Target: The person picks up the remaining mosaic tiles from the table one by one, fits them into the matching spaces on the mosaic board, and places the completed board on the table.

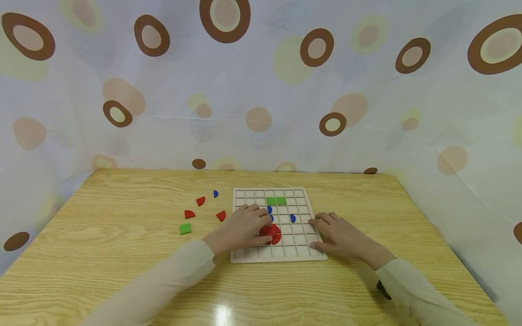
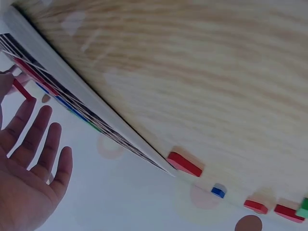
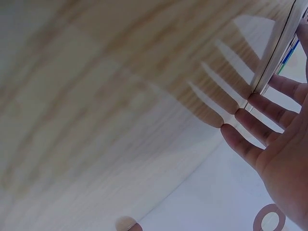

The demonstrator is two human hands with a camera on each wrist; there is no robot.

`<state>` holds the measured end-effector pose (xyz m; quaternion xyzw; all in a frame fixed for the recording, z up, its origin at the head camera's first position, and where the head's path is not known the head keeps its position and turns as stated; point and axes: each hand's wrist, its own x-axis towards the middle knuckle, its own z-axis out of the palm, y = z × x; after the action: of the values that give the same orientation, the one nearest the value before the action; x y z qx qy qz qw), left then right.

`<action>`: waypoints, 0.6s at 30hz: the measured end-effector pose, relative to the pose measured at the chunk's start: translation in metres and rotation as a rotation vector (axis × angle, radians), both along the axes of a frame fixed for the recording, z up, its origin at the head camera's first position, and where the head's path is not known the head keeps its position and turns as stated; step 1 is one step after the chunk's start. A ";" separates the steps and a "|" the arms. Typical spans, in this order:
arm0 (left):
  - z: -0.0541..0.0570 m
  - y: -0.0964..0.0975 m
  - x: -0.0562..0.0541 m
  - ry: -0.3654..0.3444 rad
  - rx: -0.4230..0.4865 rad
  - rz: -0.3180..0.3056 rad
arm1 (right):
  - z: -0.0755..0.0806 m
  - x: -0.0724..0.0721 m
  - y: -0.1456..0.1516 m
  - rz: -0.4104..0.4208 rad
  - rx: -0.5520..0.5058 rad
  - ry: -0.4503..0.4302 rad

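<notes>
The left hand (image 1: pixel 244 227) pinched a thin, flat red piece (image 2: pixel 23 90) between thumb and index finger, over the pale, square gridded board (image 1: pixel 281 260). Flat, curved-edged red pieces (image 1: pixel 277 238) lay on the grid beside that thumb. The right hand (image 1: pixel 342 236) was ungripped, its extended fingers touching the board's right edge, apart from the pinched piece. Three flat red quarter-circle pieces (image 1: pixel 200 201) lay on the wood-grain table (image 1: pixel 285 294), left of the board.

board (image 1: pixel 281 260) part-hidden by left hand (image 1: pixel 244 226), sleeves (image 1: pixel 163 280) cropped
</notes>
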<state>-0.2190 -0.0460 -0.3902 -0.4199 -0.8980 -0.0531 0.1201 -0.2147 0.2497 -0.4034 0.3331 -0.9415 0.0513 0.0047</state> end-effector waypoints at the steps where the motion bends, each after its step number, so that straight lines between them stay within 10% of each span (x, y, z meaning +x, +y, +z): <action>1: 0.001 0.002 0.000 -0.005 0.003 0.001 | 0.000 0.000 0.000 0.001 0.001 0.000; 18: 0.006 0.046 -0.007 -0.007 -0.019 -0.034 | -0.002 -0.001 -0.001 -0.004 -0.009 0.001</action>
<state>-0.2265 -0.0004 -0.3846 -0.4361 -0.8916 -0.0480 0.1121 -0.2162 0.2489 -0.4055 0.3312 -0.9419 0.0554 0.0066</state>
